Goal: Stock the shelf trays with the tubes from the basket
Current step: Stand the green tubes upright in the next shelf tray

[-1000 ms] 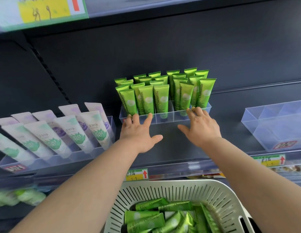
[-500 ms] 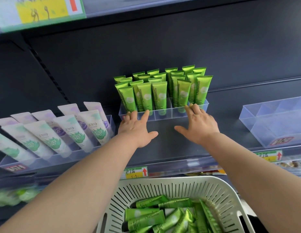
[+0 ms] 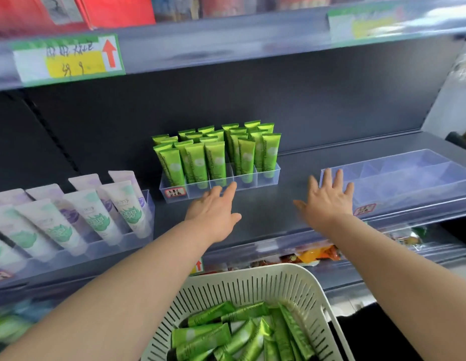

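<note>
Nearest, in the basket (image 3: 252, 280): tubes (image 3: 208, 334), green, heaped loose. Above, over the shelf (image 3: 265, 212), left hand (image 3: 213, 214) with grip apart, straight fingertips at the front wall of the full tray (image 3: 268, 174), packed with upright tubes. Right hand (image 3: 328, 201) likewise with grip apart, fingers spread, holding nothing, just at the near corner of the empty tray (image 3: 422, 183); contact there impossible to tell. Off to the left, white tubes (image 3: 96, 217) leaning in another tray. Step in hand, by the look of it: done with the filled tray, reaching for the empty one. Called for next, most likely: drawing the empty tray into place, then reaching down into the basket and standing tubes cap-down in its compartments.
</note>
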The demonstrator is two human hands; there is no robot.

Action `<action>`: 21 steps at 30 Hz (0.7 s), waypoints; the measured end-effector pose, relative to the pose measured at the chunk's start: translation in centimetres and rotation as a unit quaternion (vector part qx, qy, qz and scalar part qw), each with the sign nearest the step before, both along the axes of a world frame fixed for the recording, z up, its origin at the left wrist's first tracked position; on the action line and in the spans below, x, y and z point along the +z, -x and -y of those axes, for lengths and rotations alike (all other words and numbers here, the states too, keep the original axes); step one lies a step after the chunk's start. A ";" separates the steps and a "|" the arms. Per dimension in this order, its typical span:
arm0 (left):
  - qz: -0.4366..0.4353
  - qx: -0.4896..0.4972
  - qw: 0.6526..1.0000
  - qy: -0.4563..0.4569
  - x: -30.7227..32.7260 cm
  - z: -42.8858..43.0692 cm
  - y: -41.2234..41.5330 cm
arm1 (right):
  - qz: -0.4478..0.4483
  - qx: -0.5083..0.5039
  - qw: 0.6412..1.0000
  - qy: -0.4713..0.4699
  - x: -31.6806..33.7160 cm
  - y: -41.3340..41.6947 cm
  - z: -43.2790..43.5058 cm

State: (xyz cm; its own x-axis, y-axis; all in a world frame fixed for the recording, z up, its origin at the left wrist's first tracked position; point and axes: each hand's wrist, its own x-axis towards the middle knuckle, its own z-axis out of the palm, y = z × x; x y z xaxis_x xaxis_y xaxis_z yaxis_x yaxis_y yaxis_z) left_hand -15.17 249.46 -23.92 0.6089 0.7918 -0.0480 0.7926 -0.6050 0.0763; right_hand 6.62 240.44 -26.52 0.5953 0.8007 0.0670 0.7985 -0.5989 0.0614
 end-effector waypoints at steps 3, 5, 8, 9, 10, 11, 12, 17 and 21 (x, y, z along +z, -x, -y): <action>0.000 -0.013 1.000 -0.011 1.1 1.1 -0.7 | -0.035 -0.055 0.998 0.024 0.3 -0.5 1.5; -0.013 -0.023 0.999 -0.032 1.7 1.7 -0.8 | -0.033 -0.057 0.998 0.019 0.1 -0.8 2.3; -0.030 -0.025 0.998 -0.054 2.2 2.3 -0.4 | -0.031 -0.047 0.998 -0.010 0.3 -0.8 2.8; -0.030 -0.022 0.998 -0.054 2.3 2.4 -0.2 | -0.041 -0.043 0.998 -0.019 0.6 -0.6 2.8; -0.028 -0.017 0.998 -0.053 2.4 2.4 0.1 | -0.050 -0.034 0.998 -0.030 0.8 -0.2 2.6; -0.026 -0.011 0.998 -0.051 2.5 2.5 0.4 | -0.056 -0.018 0.997 -0.041 1.0 0.3 2.3; -0.024 -0.004 0.999 -0.049 2.5 2.6 0.7 | -0.065 0.005 0.997 -0.052 1.1 0.9 1.9; -0.026 0.014 0.999 -0.039 2.1 2.7 1.6 | -0.183 0.186 0.958 -0.121 0.9 5.1 0.1; -0.006 -0.018 0.999 -0.031 1.8 2.9 0.5 | -0.112 0.187 0.966 -0.139 0.2 4.4 1.1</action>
State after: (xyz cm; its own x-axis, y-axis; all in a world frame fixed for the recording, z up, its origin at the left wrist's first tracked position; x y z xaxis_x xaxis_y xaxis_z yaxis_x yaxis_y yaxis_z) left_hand -15.67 246.56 -22.08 0.6364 0.7713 -0.0068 0.7711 -0.6360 0.0284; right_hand 2.20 239.37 -26.30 0.2929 0.9319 0.2142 0.9367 -0.2346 -0.2599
